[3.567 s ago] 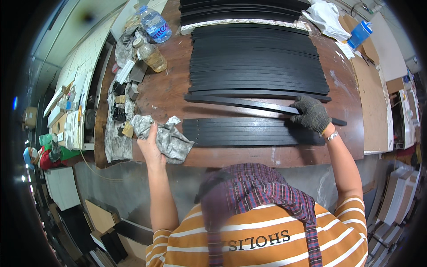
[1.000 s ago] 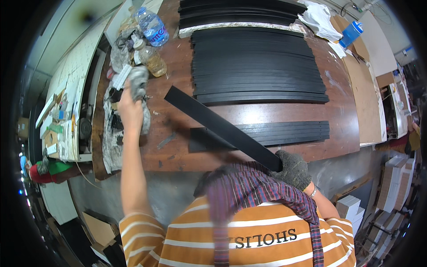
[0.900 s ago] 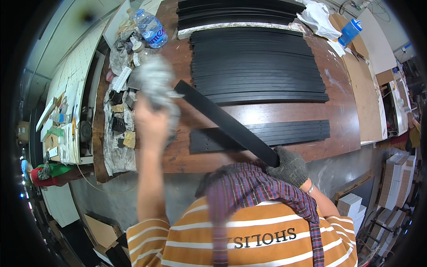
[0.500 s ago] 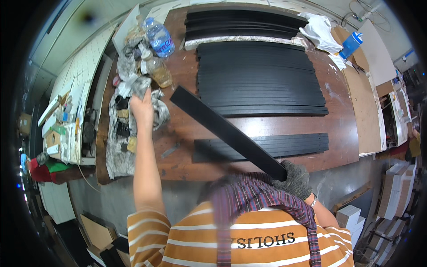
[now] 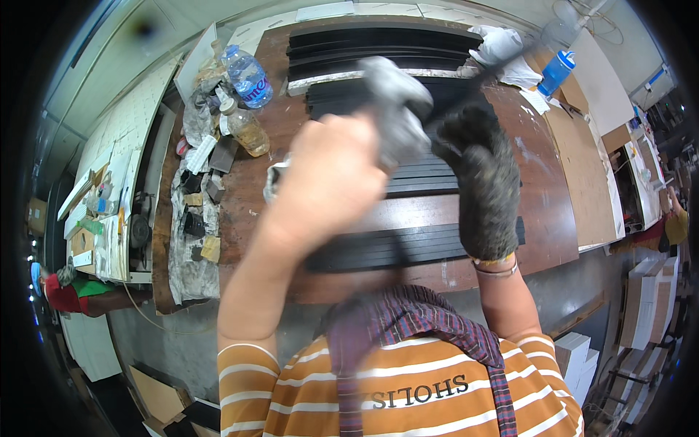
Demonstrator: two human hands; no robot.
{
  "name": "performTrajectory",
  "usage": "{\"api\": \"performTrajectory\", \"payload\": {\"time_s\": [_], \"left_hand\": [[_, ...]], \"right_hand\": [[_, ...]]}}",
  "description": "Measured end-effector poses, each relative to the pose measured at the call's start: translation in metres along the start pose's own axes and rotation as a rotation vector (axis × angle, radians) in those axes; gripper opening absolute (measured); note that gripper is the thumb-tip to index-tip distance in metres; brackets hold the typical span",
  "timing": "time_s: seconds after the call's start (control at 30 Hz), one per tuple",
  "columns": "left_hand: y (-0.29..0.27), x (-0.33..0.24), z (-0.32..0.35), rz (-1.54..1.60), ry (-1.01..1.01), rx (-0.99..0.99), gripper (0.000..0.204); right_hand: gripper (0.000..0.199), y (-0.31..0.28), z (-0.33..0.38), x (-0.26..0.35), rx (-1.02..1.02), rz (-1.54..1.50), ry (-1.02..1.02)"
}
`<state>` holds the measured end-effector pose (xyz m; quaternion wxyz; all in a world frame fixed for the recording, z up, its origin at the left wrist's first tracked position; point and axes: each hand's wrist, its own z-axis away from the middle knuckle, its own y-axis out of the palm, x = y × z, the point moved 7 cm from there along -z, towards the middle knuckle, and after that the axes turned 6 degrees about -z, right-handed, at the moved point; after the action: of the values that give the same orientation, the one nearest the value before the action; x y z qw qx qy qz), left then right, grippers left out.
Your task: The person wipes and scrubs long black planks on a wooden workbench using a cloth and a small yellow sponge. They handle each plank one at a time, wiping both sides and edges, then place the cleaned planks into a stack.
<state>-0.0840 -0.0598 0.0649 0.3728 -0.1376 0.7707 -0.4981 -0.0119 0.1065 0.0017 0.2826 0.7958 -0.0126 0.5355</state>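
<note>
black strip (image 5: 477, 76) looked stiff and light; gloved right hand (image 5: 480, 189) gripped its end, left hand (image 5: 331, 182) clutched a grey rag (image 5: 397, 109).

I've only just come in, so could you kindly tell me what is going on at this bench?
A person stands at a brown workbench covered with black strips. The bare left hand grips a grey rag, raised close to the camera. The gloved right hand holds one long black strip up beside it, with the rag at the strip. Bottles and scraps sit along the bench's left side.
</note>
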Motion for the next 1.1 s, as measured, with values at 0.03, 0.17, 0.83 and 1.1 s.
{"api": "performTrajectory", "payload": {"time_s": [0.03, 0.17, 0.83, 1.1], "left_hand": [[0.026, -0.014, 0.002, -0.266, -0.002, 0.033, 0.026], [0.082, -0.009, 0.031, -0.318, 0.231, -0.321, 0.046], [0.130, 0.010, 0.033, 0.186, -0.034, 0.216, 0.043], [0.149, 0.077, 0.094, 0.125, -0.243, 0.082, 0.034]], "right_hand": [[0.040, 0.001, -0.003, 0.003, -0.010, -0.120, -0.062], [0.014, -0.026, -0.032, -0.010, -0.120, -0.805, 0.235], [0.041, -0.118, -0.026, 0.019, -0.070, -0.699, 0.052], [0.049, -0.148, -0.020, -0.019, -0.532, -0.533, 0.091]]}}
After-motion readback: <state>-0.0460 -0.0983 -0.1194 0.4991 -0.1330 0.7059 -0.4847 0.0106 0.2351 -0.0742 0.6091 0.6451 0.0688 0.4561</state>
